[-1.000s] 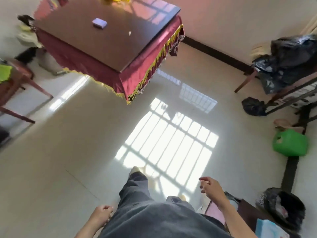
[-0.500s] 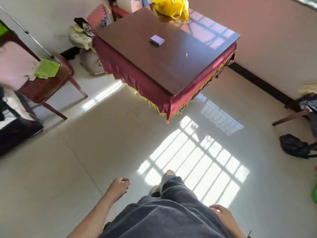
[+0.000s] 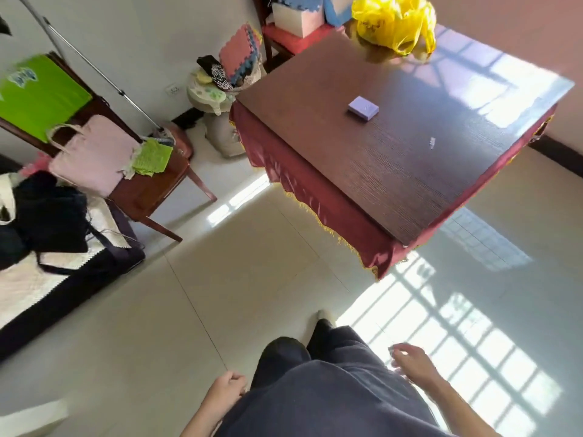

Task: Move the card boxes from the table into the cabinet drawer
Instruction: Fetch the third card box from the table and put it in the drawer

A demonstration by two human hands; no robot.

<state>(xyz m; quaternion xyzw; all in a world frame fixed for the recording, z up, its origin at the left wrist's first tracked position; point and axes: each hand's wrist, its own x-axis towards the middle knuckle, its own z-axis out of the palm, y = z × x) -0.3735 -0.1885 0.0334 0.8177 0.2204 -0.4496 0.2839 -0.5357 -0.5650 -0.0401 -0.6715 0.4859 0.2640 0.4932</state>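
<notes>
One lilac card box (image 3: 363, 108) lies flat near the middle of a dark wooden table (image 3: 394, 159) with a red fringed skirt, at the upper right. My left hand (image 3: 225, 393) hangs low beside my leg with its fingers loosely curled and nothing in it. My right hand (image 3: 410, 361) hangs on the other side, fingers relaxed, holding nothing. Both hands are far from the box, with open floor between. No cabinet or drawer is in view.
A yellow plastic bag (image 3: 394, 22) sits on the table's far corner. A wooden chair (image 3: 151, 184) with a pink bag and green cloth stands left. A mat with dark clothes (image 3: 47, 222) lies at far left. Foam tiles and a stool (image 3: 217, 89) crowd the back wall.
The view has swung and closed in on the table, which now looks larger and nearer. My hands have swung at my sides as I walk, and the right hand has come forward.
</notes>
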